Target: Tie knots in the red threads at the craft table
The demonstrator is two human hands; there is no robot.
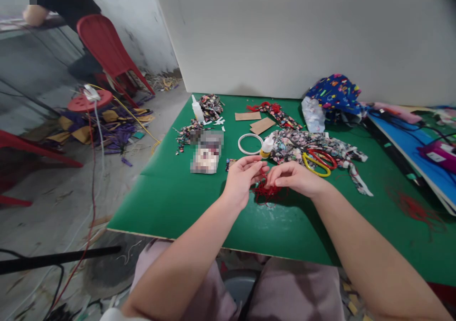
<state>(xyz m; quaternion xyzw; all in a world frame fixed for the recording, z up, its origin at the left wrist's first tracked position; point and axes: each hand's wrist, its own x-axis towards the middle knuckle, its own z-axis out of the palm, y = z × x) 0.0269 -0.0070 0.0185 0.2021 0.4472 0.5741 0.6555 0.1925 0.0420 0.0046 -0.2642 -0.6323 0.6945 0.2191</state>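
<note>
Both of my hands meet over the near middle of the green table, working at a tangle of red string (267, 195). My left hand (244, 176) is closed, its thumb and fingers pinching a strand of the string. Close beside it, my right hand (294, 178) has its fingers bent and pinched on the red string too. Part of the tangle hangs down to the tabletop below my fingers. Just beyond them are a small glue bottle (267, 145) with a white cap, a white ring (245, 147) and scissors (317, 164) with yellow and red handles lying on patterned fabric.
Patterned fabric strips (285, 117), cardboard pieces (261, 125) and a white squeeze bottle (197, 109) lie farther back. More red string (415, 204) lies at right, near a blue board (409, 145). A person sits on a red chair (107, 41) at far left.
</note>
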